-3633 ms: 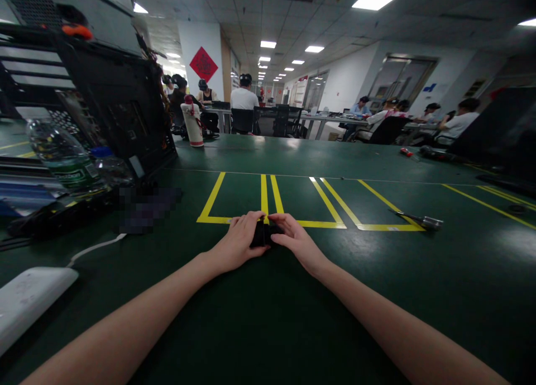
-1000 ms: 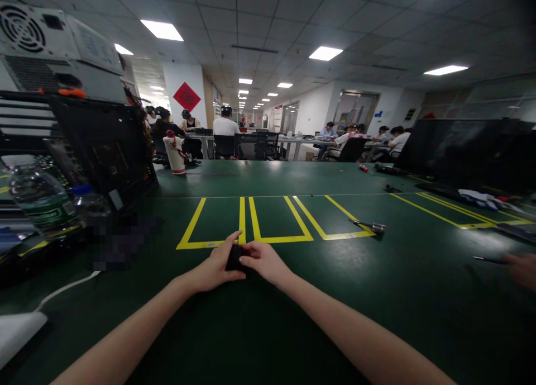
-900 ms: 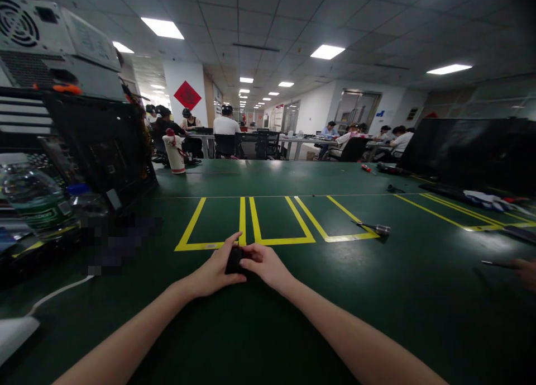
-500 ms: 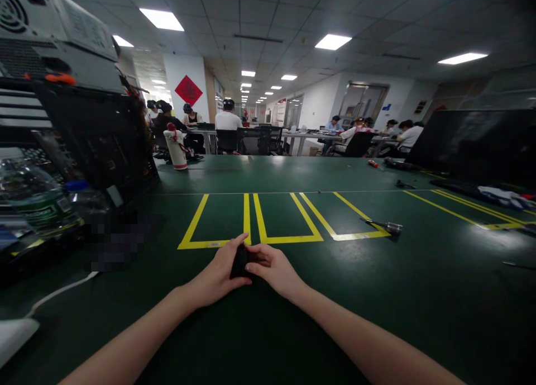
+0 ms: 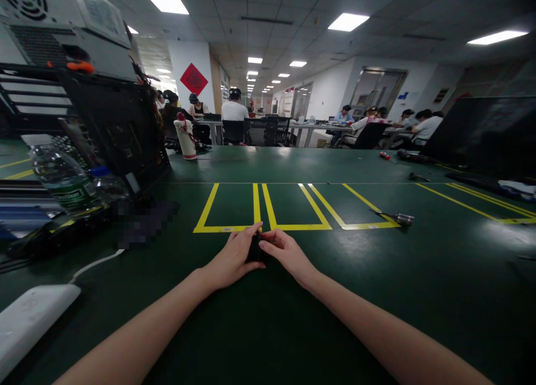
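Observation:
Between my two hands is a small black object [image 5: 254, 250], too dark to make out its kind. My left hand [image 5: 234, 255] curls around its left side, thumb near me and fingers at the far side. From the right, my right hand [image 5: 285, 251] pinches its edge with thumb and fingertips. Both hands are low over the green table [image 5: 268, 323], just in front of yellow tape outlines [image 5: 299, 227]. Much of the object is covered by my fingers.
At left stand an open black computer case [image 5: 121, 122], a clear plastic bottle [image 5: 62, 175] and a white power strip [image 5: 36, 323]. A metal-ended tool [image 5: 404, 219] lies to the right. A white cylinder [image 5: 185, 139] stands further back. Several people sit at desks beyond.
The camera view has turned slightly, so the table and everything on it appear shifted right and up. Both hands keep nearly the same grip on the black object.

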`<action>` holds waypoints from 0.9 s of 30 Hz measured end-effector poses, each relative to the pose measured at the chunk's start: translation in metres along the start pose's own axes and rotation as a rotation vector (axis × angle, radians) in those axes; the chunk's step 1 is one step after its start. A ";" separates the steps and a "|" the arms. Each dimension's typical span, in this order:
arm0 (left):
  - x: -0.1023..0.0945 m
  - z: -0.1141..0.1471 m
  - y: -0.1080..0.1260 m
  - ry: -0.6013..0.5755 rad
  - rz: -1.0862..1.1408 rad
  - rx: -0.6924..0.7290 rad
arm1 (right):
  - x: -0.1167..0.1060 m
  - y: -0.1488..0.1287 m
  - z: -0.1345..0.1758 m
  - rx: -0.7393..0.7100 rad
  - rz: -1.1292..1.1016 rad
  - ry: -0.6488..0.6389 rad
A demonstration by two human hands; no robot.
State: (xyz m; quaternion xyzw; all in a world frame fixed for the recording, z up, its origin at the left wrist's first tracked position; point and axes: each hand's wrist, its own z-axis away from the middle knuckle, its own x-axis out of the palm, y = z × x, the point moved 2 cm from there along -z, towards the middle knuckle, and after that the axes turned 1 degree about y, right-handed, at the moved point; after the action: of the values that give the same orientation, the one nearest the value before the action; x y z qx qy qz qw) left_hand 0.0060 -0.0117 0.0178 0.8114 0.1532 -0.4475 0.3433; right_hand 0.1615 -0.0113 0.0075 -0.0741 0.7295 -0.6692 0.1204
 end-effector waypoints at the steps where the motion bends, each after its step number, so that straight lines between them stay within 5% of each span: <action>1: 0.000 0.000 0.000 0.002 0.004 -0.001 | 0.000 0.000 -0.001 0.003 0.009 -0.006; 14: -0.004 -0.002 0.002 -0.007 0.053 -0.038 | -0.005 -0.001 -0.005 -0.036 -0.048 -0.166; 27: -0.001 -0.002 0.001 -0.007 0.041 -0.026 | -0.004 -0.005 -0.005 0.044 0.019 -0.121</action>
State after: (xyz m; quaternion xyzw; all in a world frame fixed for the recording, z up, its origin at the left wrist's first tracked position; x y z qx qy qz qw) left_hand 0.0071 -0.0104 0.0199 0.8084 0.1410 -0.4411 0.3634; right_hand 0.1636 -0.0058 0.0131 -0.1048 0.7068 -0.6781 0.1721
